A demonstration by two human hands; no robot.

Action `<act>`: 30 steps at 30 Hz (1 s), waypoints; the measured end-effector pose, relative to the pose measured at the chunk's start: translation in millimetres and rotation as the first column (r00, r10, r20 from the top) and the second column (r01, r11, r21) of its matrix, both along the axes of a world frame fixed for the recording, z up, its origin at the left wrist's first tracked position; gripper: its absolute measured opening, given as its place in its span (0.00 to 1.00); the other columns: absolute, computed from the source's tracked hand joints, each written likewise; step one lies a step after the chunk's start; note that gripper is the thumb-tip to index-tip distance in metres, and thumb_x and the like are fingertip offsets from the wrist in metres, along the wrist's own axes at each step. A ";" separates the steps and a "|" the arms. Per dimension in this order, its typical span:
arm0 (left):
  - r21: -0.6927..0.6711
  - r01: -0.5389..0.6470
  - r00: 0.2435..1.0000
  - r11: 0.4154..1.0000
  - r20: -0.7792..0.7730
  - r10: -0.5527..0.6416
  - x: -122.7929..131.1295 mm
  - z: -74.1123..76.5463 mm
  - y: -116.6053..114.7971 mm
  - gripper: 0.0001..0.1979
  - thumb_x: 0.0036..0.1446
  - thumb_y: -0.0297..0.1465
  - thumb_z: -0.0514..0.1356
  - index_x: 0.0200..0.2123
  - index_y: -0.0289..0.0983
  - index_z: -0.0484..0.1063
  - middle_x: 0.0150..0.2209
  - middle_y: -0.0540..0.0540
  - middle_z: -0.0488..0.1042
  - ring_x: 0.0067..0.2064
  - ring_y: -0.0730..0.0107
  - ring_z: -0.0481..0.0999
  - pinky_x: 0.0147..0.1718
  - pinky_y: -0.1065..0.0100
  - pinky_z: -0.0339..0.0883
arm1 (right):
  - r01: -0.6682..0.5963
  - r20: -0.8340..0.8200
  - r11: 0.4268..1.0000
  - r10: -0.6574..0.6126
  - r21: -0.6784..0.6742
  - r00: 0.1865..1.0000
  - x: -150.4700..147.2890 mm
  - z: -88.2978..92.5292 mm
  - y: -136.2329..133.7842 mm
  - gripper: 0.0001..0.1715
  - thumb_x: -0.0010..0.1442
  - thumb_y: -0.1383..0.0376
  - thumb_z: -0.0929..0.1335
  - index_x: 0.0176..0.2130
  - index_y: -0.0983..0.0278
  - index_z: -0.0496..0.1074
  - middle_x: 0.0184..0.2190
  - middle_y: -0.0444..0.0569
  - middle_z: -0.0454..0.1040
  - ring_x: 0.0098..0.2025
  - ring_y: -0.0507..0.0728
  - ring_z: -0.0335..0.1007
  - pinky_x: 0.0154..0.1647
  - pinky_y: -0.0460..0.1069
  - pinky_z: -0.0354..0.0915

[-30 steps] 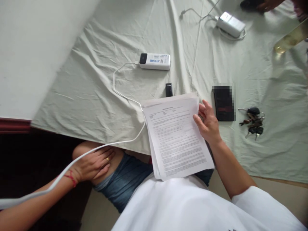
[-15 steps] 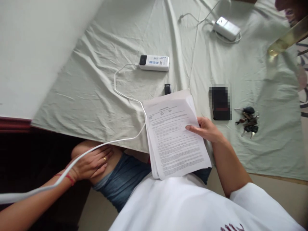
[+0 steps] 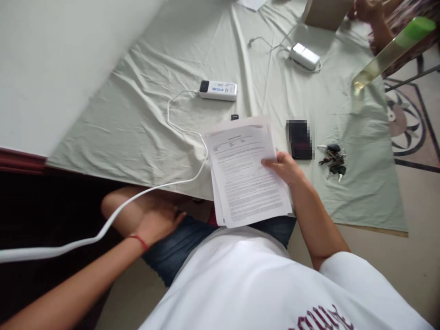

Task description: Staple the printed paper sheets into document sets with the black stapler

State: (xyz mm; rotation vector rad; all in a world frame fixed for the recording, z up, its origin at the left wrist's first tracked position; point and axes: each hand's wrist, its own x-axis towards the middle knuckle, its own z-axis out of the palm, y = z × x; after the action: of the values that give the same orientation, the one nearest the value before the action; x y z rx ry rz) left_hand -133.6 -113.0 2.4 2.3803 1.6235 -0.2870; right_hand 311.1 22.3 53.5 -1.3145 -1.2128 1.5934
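A stack of printed papers (image 3: 249, 178) slants over the table's near edge, its lower end close to my white shirt. My right hand (image 3: 285, 167) grips the stack's right side, thumb on top and the other fingers mostly hidden beneath. Holding nothing visible, my left hand (image 3: 160, 222) is off the table by my bare knee and denim shorts; it looks loosely open, though slightly blurred. A white power bank (image 3: 218, 90) lies beyond the papers, and its white cable (image 3: 151, 187) runs past their left edge toward the camera. A small black object (image 3: 234, 118) peeks out above the top sheet.
Right of the papers lie a pixelated black phone (image 3: 300, 140) and a bunch of keys (image 3: 333, 160) on the pale green cloth (image 3: 137, 119). Farther back are another white device (image 3: 305, 57), a green-capped bottle (image 3: 392, 55), a brown box (image 3: 326, 13) and another person's hand (image 3: 369, 11).
My left hand has slid right from the knee along the thigh. The view has shifted, bringing the box and floor pattern into sight. My right hand keeps its grip on the papers.
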 end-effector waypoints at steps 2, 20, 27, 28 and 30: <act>-0.180 0.077 0.996 0.981 -0.037 -0.085 37.2 -16.0 -28.0 0.22 0.72 0.39 0.54 0.42 0.33 0.85 0.45 0.30 0.85 0.51 0.43 0.83 0.59 0.45 0.69 | 0.123 -0.008 0.991 -0.122 0.058 0.992 5.3 6.9 -7.1 0.23 0.44 0.47 0.85 0.31 0.60 0.84 0.30 0.47 0.83 0.28 0.58 0.77 0.30 0.54 0.76; 0.372 -0.424 0.419 0.826 0.889 -0.186 135.8 88.4 67.5 0.30 0.67 0.50 0.67 0.64 0.42 0.67 0.62 0.36 0.73 0.66 0.50 0.74 0.61 0.50 0.74 | 0.433 -0.056 0.581 -0.553 0.690 0.831 -6.1 65.4 -19.2 0.24 0.58 0.43 0.79 0.30 0.58 0.77 0.31 0.48 0.79 0.44 0.66 0.81 0.42 0.59 0.81; 0.095 -0.253 0.105 0.963 0.992 -0.071 152.0 79.6 156.2 0.56 0.48 0.62 0.74 0.72 0.47 0.56 0.62 0.36 0.72 0.65 0.47 0.75 0.63 0.52 0.71 | 0.225 0.034 0.767 -0.306 0.600 0.952 14.2 22.3 -25.2 0.25 0.48 0.44 0.83 0.30 0.59 0.79 0.27 0.47 0.79 0.38 0.63 0.81 0.43 0.59 0.81; 0.058 -0.236 0.077 0.970 0.996 -0.041 154.3 81.2 159.7 0.54 0.48 0.61 0.75 0.70 0.45 0.59 0.60 0.36 0.74 0.63 0.49 0.77 0.62 0.53 0.72 | 0.217 0.024 0.778 -0.286 0.590 0.958 18.4 19.8 -23.4 0.26 0.47 0.43 0.83 0.28 0.59 0.78 0.26 0.46 0.78 0.36 0.63 0.81 0.42 0.58 0.81; -0.007 -0.236 0.093 0.972 0.995 0.030 158.2 85.4 160.4 0.46 0.47 0.60 0.76 0.61 0.40 0.70 0.54 0.37 0.79 0.58 0.51 0.80 0.59 0.54 0.74 | 0.190 0.019 0.800 -0.244 0.569 0.970 23.6 16.9 -20.0 0.29 0.45 0.40 0.82 0.24 0.59 0.77 0.24 0.46 0.77 0.33 0.62 0.79 0.37 0.57 0.79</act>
State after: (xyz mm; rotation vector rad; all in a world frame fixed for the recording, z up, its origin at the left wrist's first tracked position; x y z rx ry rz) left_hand 24.6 47.4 87.8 1.5750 1.0297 1.3266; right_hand 334.7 2.4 70.5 -1.0884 -1.3940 0.9079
